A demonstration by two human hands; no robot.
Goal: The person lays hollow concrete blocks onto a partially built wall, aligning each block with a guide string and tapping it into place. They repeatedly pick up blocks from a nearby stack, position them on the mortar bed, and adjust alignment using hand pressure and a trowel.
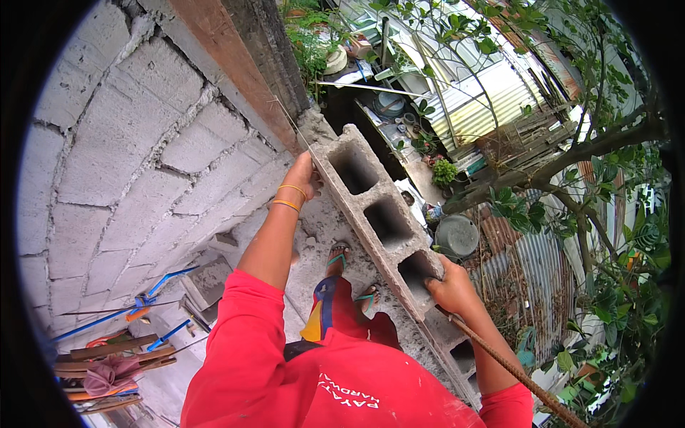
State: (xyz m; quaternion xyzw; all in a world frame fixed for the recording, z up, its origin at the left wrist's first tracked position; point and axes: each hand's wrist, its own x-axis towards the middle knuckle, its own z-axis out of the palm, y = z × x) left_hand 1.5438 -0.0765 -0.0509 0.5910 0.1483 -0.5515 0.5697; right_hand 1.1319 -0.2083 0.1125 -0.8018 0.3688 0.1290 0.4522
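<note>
A grey hollow concrete block (367, 200) sits atop a narrow wall, its open cells facing up. My left hand (300, 175), with two yellow bands at the wrist, grips its left face near the far end; some fingers are hidden. At the near end, my right hand (454, 287) clasps the block's right side, thumb over the rim of the last cell. Another hollow block (454, 343) lies nearer to me in the same row. A thin string (291, 120) runs along the left edge of the row.
A rusty steel bar (517, 369) slants past my right forearm. To the left rises a mortared block wall (135, 150) beside a brown post (239, 68). Tree branches (556, 167), corrugated roofing (492, 107) and a round basin (457, 236) are to the right. Planks (114, 347) lie lower left.
</note>
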